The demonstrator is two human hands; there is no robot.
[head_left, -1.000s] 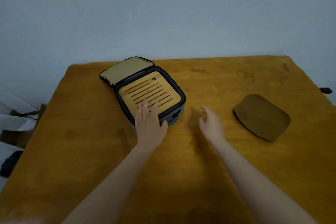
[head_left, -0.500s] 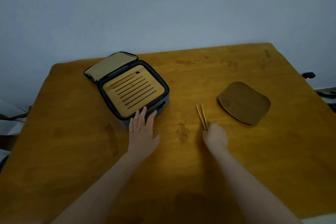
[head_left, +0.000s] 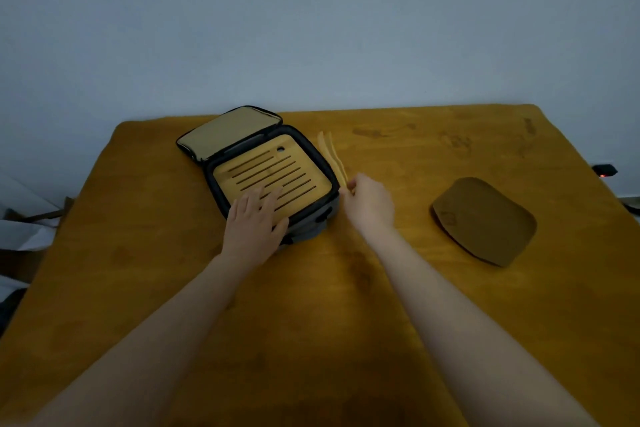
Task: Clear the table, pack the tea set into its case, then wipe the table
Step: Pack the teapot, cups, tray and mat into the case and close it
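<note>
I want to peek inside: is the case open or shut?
Open: the case has its lid flipped back, slatted tray showing inside.

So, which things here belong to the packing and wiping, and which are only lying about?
Job: open case, slatted tray inside it, bamboo tongs in the right hand, brown cloth, table.
Lying about: small black device with red light, paper and bags at left.

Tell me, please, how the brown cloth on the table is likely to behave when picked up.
The brown cloth probably flops when lifted: it lies flat on the table with soft, rounded corners. It looks thin, so it is likely light. Lying flat, it should not roll or tip.
</note>
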